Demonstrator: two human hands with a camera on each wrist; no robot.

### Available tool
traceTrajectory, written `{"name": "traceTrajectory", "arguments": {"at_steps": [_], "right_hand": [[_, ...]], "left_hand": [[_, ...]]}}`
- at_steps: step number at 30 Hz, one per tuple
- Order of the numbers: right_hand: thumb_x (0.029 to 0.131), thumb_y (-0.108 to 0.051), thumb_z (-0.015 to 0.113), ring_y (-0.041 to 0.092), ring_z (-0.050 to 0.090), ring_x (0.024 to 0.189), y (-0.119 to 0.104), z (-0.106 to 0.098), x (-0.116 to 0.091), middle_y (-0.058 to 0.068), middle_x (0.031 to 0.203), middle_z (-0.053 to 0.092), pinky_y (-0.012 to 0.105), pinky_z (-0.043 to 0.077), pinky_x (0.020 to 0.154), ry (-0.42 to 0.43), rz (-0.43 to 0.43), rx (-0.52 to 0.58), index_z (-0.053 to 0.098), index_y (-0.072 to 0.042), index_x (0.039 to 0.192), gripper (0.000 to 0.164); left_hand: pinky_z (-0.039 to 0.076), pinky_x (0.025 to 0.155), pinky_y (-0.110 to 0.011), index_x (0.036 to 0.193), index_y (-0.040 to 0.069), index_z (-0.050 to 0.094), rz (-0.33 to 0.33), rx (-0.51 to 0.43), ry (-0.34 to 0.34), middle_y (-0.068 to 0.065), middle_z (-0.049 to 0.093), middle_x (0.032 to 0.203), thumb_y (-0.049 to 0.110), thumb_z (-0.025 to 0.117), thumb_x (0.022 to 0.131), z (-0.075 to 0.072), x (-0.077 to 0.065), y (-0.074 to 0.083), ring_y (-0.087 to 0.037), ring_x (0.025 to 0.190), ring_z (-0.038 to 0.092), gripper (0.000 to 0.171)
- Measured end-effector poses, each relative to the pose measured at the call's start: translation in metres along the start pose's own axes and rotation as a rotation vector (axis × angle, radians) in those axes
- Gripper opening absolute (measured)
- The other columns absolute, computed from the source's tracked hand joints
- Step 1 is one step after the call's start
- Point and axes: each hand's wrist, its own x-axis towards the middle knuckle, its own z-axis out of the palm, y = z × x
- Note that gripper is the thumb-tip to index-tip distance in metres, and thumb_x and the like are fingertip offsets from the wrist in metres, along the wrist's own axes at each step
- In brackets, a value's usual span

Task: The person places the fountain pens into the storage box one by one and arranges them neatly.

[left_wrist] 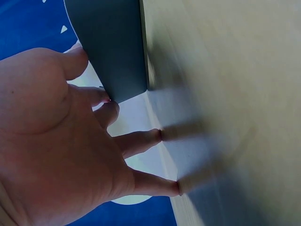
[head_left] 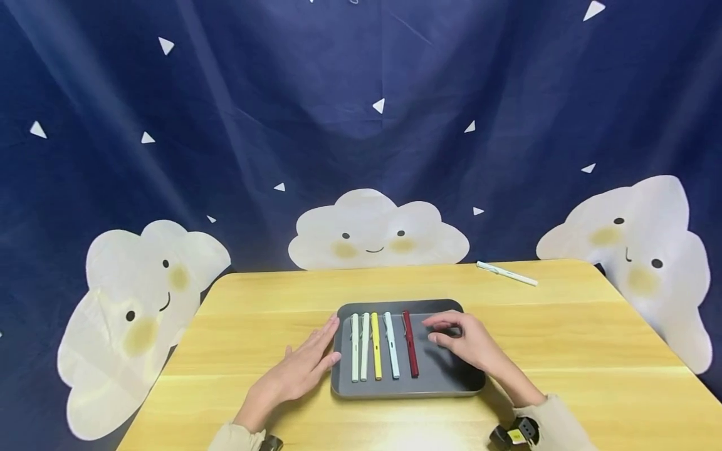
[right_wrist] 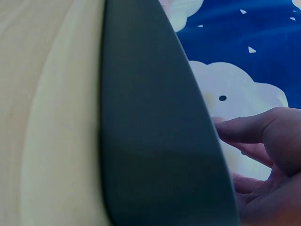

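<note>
A dark grey tray [head_left: 445,376] stands on the table, with several capped pens lying side by side in it. From left to right they are a pale green-white pen [head_left: 355,351], a similar pale pen [head_left: 365,351], a yellow pen [head_left: 376,347], a pale blue pen [head_left: 392,347] and a dark red pen [head_left: 411,347]. My left hand [head_left: 299,373] rests at the tray's left side, its fingers extended and fingertips at the rim. Over the tray's right part is my right hand [head_left: 470,341], just right of the red pen, thumb and fingers apart and holding nothing visible.
Another pale pen [head_left: 507,274] lies near the back right edge of the wooden table [head_left: 271,300]. Behind the table hangs a dark blue curtain [head_left: 316,125] with white clouds and triangles.
</note>
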Motion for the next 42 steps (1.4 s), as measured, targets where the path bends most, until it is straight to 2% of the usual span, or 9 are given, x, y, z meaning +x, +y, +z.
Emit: {"name": "traceTrajectory", "arguments": {"at_steps": [6, 9, 13, 17, 23, 31, 36, 42], "right_hand": [[0.089, -0.008, 0.08, 0.033, 0.071, 0.101, 0.002, -0.011, 0.0, 0.014, 0.113, 0.074, 0.047, 0.058, 0.084, 0.039, 0.005, -0.015, 0.076, -0.005, 0.115, 0.027], [0.09, -0.011, 0.08, 0.033, 0.07, 0.1, 0.003, -0.017, 0.001, 0.015, 0.116, 0.074, 0.042, 0.058, 0.082, 0.055, 0.025, -0.022, 0.076, -0.008, 0.117, 0.028], [0.09, -0.011, 0.08, 0.036, 0.07, 0.104, 0.004, -0.023, 0.002, 0.016, 0.116, 0.074, 0.039, 0.057, 0.084, 0.083, 0.04, -0.015, 0.075, -0.009, 0.119, 0.03], [0.091, -0.012, 0.079, 0.036, 0.07, 0.107, 0.005, -0.028, 0.002, 0.014, 0.117, 0.074, 0.043, 0.058, 0.085, 0.118, 0.042, -0.024, 0.075, -0.007, 0.121, 0.03], [0.094, -0.011, 0.077, 0.037, 0.068, 0.108, 0.005, -0.035, 0.0, 0.011, 0.12, 0.072, 0.037, 0.059, 0.085, 0.15, 0.045, -0.023, 0.074, -0.007, 0.122, 0.029], [0.092, -0.007, 0.078, 0.023, 0.066, 0.107, 0.006, -0.045, 0.001, 0.011, 0.119, 0.072, 0.02, 0.056, 0.084, 0.194, 0.004, -0.009, 0.074, -0.002, 0.119, 0.028], [0.092, -0.007, 0.077, 0.023, 0.065, 0.109, 0.01, -0.051, 0.003, 0.012, 0.122, 0.071, 0.017, 0.054, 0.085, 0.22, 0.015, 0.003, 0.073, -0.002, 0.122, 0.03], [0.094, -0.008, 0.076, 0.008, 0.063, 0.109, 0.018, -0.058, 0.004, 0.016, 0.124, 0.069, 0.015, 0.052, 0.087, 0.238, 0.022, 0.01, 0.072, -0.002, 0.124, 0.032]], "left_hand": [[0.012, 0.102, -0.087, 0.167, 0.02, 0.013, 0.009, 0.001, 0.007, 0.002, 0.007, 0.172, 0.043, 0.041, 0.111, -0.001, 0.003, 0.003, -0.041, 0.152, 0.021, 0.067], [0.011, 0.103, -0.087, 0.167, 0.021, 0.012, 0.005, 0.001, 0.002, 0.004, 0.006, 0.171, 0.044, 0.04, 0.111, -0.001, 0.003, 0.004, -0.04, 0.153, 0.021, 0.066], [0.011, 0.103, -0.086, 0.167, 0.022, 0.012, 0.003, -0.005, 0.0, 0.004, 0.006, 0.171, 0.044, 0.04, 0.111, -0.002, 0.004, 0.005, -0.04, 0.153, 0.02, 0.066], [0.01, 0.103, -0.086, 0.167, 0.022, 0.012, 0.002, -0.008, 0.0, 0.002, 0.007, 0.171, 0.044, 0.04, 0.111, -0.001, 0.005, 0.005, -0.04, 0.153, 0.02, 0.066], [0.01, 0.102, -0.087, 0.167, 0.021, 0.012, 0.011, -0.003, 0.001, 0.001, 0.009, 0.171, 0.044, 0.04, 0.111, 0.0, 0.006, 0.005, -0.041, 0.153, 0.02, 0.066], [0.011, 0.103, -0.087, 0.167, 0.021, 0.013, 0.0, -0.004, -0.002, 0.003, 0.009, 0.172, 0.043, 0.042, 0.11, 0.0, 0.001, 0.002, -0.039, 0.153, 0.02, 0.067], [0.011, 0.102, -0.087, 0.167, 0.021, 0.014, -0.004, -0.011, 0.004, 0.003, 0.01, 0.172, 0.044, 0.042, 0.111, 0.0, -0.002, 0.002, -0.039, 0.153, 0.02, 0.066], [0.011, 0.103, -0.087, 0.167, 0.022, 0.013, -0.011, -0.008, 0.006, 0.005, 0.01, 0.172, 0.043, 0.042, 0.111, 0.0, -0.002, 0.002, -0.039, 0.153, 0.021, 0.066]]}}
